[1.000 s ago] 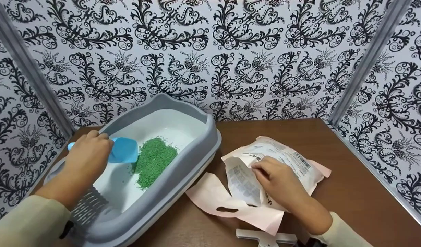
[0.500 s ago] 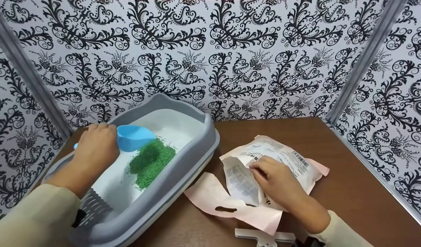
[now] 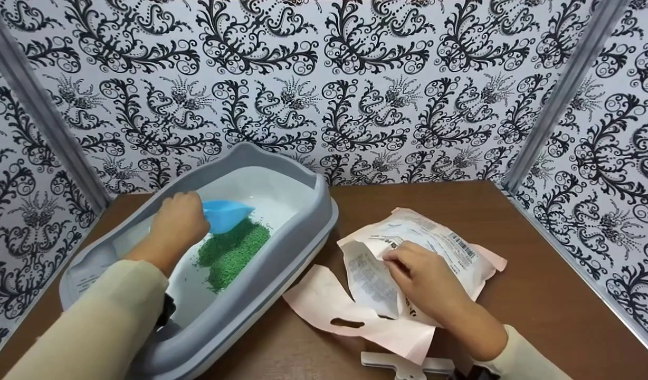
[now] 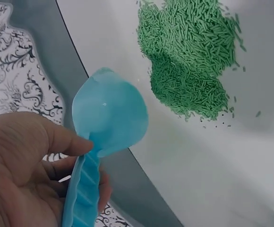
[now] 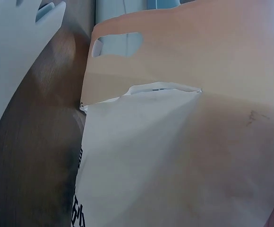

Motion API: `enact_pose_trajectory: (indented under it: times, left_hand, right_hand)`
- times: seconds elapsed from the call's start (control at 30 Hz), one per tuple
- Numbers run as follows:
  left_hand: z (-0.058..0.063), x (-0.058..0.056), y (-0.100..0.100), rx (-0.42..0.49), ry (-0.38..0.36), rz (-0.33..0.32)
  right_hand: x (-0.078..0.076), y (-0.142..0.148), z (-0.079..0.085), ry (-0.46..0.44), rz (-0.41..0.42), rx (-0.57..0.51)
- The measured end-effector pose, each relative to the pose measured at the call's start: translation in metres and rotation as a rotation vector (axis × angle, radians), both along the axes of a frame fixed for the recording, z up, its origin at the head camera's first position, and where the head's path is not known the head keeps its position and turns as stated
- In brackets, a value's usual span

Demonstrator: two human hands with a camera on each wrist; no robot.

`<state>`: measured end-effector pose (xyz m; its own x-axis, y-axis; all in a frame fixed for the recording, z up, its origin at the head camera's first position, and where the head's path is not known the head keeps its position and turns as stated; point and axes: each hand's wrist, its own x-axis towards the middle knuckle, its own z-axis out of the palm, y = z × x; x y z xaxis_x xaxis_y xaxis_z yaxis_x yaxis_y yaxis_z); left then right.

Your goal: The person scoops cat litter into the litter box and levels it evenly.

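My left hand [image 3: 179,227] grips the handle of a blue scoop [image 3: 228,215], tilted above a grey-and-white litter box [image 3: 303,232]. In the left wrist view the scoop's bowl [image 4: 111,111] looks bare inside. Below and beside it, green pellets [image 3: 237,264] lie heaped on the white floor of the box, with a darker, shaded part near the scoop. My right hand [image 3: 429,279] pinches the torn edge of a pink-and-white litter bag [image 3: 435,237], keeping its flap raised. The bag's contents are hidden.
A torn pink strip with a handle hole [image 3: 355,327] lies in front of the bag. Near the table's front edge is a white clip [image 3: 408,364], partly cut off. The brown table [image 3: 556,295] is bounded by patterned panels [image 3: 324,95] behind and at the sides.
My left hand has moved right with the scoop and turned it over the box. A darker heap of pellets has appeared beside the earlier pile. My right hand stays on the bag.
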<state>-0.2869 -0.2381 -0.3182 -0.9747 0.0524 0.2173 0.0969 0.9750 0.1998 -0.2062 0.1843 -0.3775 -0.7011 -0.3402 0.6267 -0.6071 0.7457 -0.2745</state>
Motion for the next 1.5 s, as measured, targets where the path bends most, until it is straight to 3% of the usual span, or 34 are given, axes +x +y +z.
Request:
enact_pose_trajectory:
  times: [0.2, 0.47, 0.97, 1.27, 1.5]
  left_hand:
    - [-0.005, -0.007, -0.001, -0.005, -0.085, 0.001]
    - [-0.006, -0.006, 0.000, 0.006, -0.218, 0.006]
    - [-0.007, -0.010, 0.006, 0.031, -0.240, 0.016]
    - [-0.016, -0.014, 0.005, 0.048, -0.217, 0.026]
    - [-0.009, -0.012, 0.006, 0.065, -0.146, 0.010]
  right_hand:
    - [0.001, -0.002, 0.001, -0.010, 0.003, 0.006]
    - [0.001, -0.003, -0.001, -0.035, -0.011, 0.009]
    - [0.001, 0.000, -0.006, 0.002, 0.002, 0.009]
    - [0.000, -0.001, -0.005, 0.013, 0.012, 0.019]
    - [-0.001, -0.002, -0.004, 0.002, 0.004, 0.031]
